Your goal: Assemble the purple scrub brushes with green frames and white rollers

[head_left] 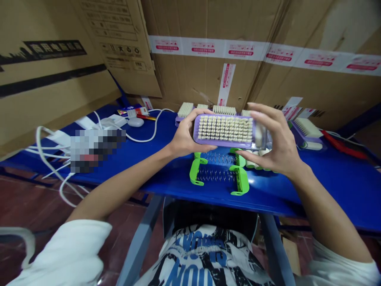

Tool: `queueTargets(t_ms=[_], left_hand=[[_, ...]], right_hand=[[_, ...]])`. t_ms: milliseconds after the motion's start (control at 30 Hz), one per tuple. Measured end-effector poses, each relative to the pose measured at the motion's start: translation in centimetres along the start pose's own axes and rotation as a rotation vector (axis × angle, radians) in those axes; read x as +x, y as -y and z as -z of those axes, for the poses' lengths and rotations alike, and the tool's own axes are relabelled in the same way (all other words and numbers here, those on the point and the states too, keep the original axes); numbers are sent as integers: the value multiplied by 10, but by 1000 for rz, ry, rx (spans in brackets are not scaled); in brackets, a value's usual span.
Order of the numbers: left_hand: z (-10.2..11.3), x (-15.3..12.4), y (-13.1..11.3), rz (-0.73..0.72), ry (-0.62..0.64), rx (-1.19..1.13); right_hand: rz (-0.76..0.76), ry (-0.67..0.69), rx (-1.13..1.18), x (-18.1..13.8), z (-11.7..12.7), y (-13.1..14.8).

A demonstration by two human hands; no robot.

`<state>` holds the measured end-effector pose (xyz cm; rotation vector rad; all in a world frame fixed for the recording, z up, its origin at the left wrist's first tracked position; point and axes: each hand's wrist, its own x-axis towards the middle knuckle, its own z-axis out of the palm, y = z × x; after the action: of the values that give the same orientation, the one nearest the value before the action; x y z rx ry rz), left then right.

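With the left hand (183, 137) gripping one end of the brush (224, 129) and the right hand (275, 147) merely pinching the other, it might slip onto the green rack (241, 180).

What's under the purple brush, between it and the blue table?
In the head view, a green plastic frame with metal pins lies on the blue table below the purple, white-bristled brush.

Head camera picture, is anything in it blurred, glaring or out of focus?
Head view: the purple brush is sharp, the right hand at its end is motion-smeared; a patch left on the blue table is pixelated; glare lies beside the green frame; the white sleeve at lower left is soft.
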<state>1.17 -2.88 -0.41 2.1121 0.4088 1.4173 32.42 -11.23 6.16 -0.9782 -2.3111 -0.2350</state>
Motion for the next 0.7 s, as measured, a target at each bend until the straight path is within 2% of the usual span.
queueTargets(t_ms=[100, 167, 267, 400, 500, 567, 633, 700], left_hand=[[1, -1, 3, 59, -9, -12], [-1, -2, 4, 48, -12, -9], [-5, -3, 5, -25, -48, -5], [-3, -1, 16, -54, -74, -58], [10, 5, 28, 13, -147, -181], [22, 10, 34, 101, -278, -290], [35, 15, 37, 176, -410, -372], [42, 19, 39, 219, -495, -414]], right_hand=[[-80, -44, 80, -3, -1, -3], [-113, -43, 72, -4, -5, -2], [-68, -92, 37, -4, -13, 0], [19, -201, 130, -4, -22, -9], [-14, -323, 305, -5, -10, -35], [-82, -520, 386, -10, 8, -63], [-177, -725, 367, -18, 29, -97], [-308, -745, 320, -29, 45, -128]])
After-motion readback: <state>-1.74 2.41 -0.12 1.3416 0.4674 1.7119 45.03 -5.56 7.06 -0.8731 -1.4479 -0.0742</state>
